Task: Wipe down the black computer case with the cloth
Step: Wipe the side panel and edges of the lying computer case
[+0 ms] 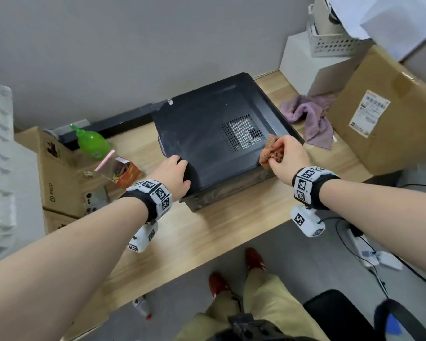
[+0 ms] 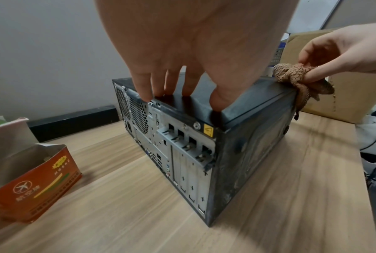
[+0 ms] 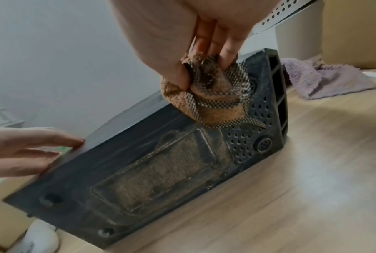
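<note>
Left hand (image 1: 174,174) of mine rests on the black computer case (image 1: 207,134), fingers straight over its rear edge. Case lies on its side mid desk (image 1: 231,230). Right hand (image 1: 287,155) pinches bunched brown cloth (image 1: 272,152) on the near right corner. Far left box (image 1: 57,178) reads "PICO"; orange carton (image 2: 37,184) text too small to read.

Overhead head view, two close wrist views
</note>
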